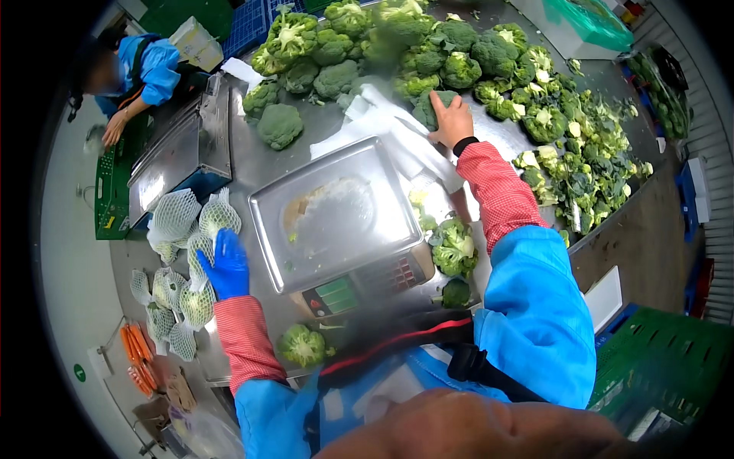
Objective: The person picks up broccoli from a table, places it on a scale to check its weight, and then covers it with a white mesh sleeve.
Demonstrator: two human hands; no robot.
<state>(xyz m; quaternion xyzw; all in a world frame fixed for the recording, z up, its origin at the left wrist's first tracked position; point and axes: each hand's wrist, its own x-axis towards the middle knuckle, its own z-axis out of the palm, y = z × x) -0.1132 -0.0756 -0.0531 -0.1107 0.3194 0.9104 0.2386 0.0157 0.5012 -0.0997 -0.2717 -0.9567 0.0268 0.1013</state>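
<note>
My bare right hand (455,121) reaches forward, its fingers curled over a broccoli head (425,110) at the near side of the large broccoli pile (395,34). White foam net sleeves (395,129) lie just left of that hand, behind the scale. My left hand (227,265), in a blue glove, is spread beside net-wrapped broccoli heads (198,304), touching or nearly touching one; its fingertips overlap the net. Between my hands stands a digital scale with a bare steel pan (338,215). One unwrapped broccoli head (304,345) sits near my body.
Broccoli trimmings (596,155) cover the right side of the steel table. More florets (453,246) lie right of the scale. A steel box (172,160) stands at left, near a green crate (112,195) and a co-worker (149,69). Carrots (137,356) lie at lower left.
</note>
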